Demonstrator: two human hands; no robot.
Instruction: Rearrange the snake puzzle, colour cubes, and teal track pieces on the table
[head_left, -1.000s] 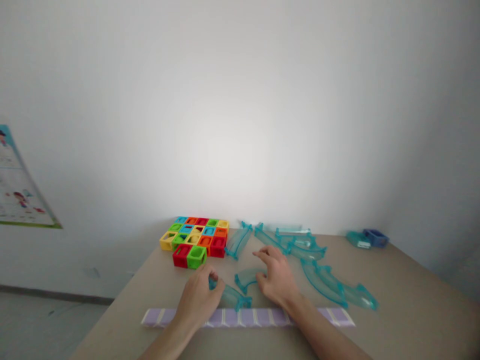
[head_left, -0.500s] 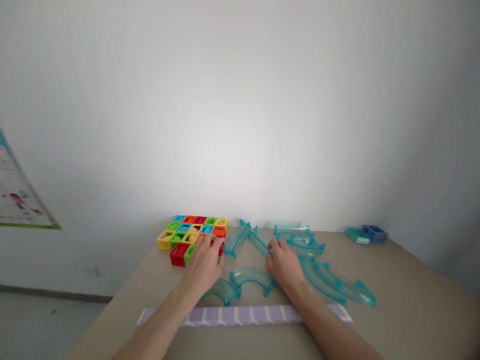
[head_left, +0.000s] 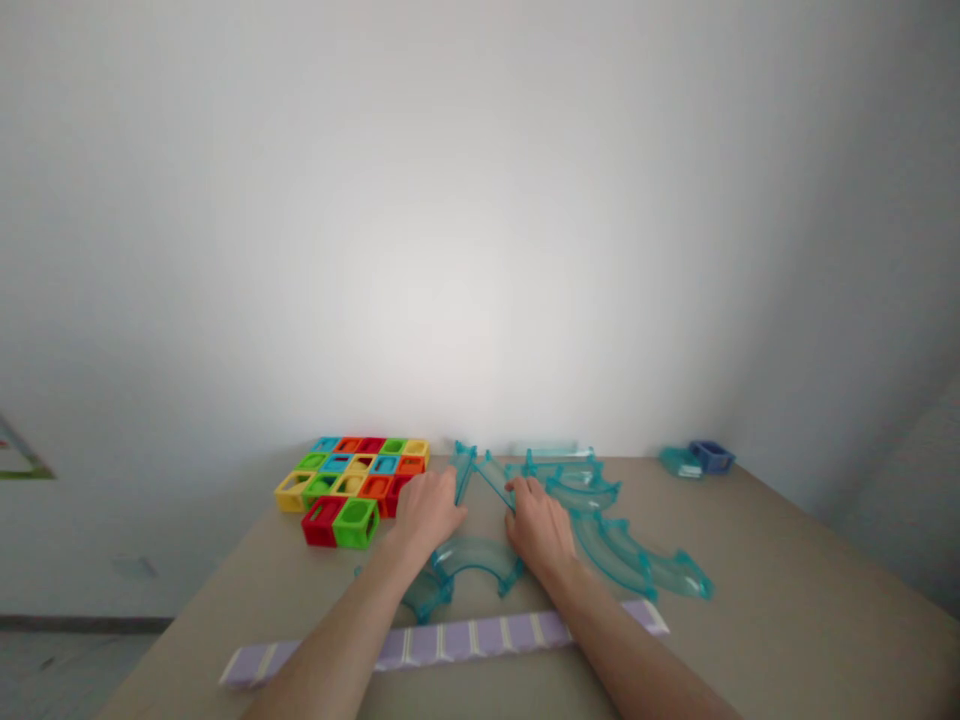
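Apparently, right hand (head_left: 538,522), fingers curled, nearest right track (head_left: 496,480), at its eleven o'clock, axis eleven-to-five. Left hand (head_left: 430,512) curled by left track (head_left: 464,472), at one o'clock. Hold on either: cannot tell.

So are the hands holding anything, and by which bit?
I can't tell. The left hand is at the near part of one blue track piece, the right hand at the near end of another piece, but the grips are hidden.

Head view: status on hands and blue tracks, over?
Left hand at back-left track, right hand at neighbouring track; grips unclear; curved track between forearms; purple strip beneath them.
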